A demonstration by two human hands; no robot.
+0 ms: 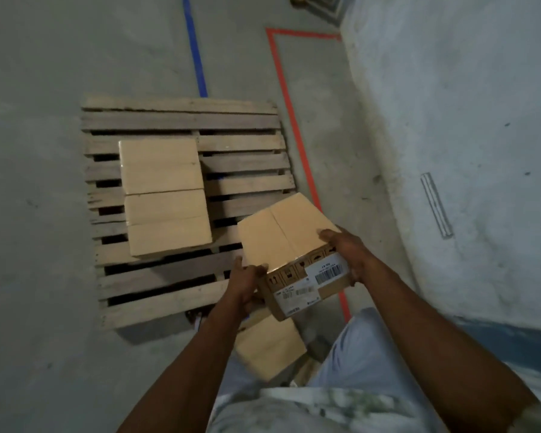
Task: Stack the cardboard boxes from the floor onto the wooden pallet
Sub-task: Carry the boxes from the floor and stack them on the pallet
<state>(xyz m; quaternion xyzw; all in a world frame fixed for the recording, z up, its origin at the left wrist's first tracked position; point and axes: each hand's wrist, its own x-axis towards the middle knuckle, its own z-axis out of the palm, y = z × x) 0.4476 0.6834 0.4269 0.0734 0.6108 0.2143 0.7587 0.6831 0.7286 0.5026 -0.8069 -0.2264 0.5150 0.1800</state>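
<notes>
Four cardboard boxes show: two boxes point(164, 195) lie on the wooden pallet point(181, 120), one box point(267, 348) sits on the floor point(38, 354), and the carried box point(281, 242), with unreadable barcode labels point(325, 270), hangs in the grip of left hand point(245, 285) and right hand point(345, 251).

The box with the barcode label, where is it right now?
In the head view, the labelled box is held between the left hand and right hand, over the pallet's near right corner.

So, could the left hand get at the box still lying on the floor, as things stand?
Probably not yet: the left hand grips the carried box together with the right hand, and that box hangs above the floor box.
</notes>
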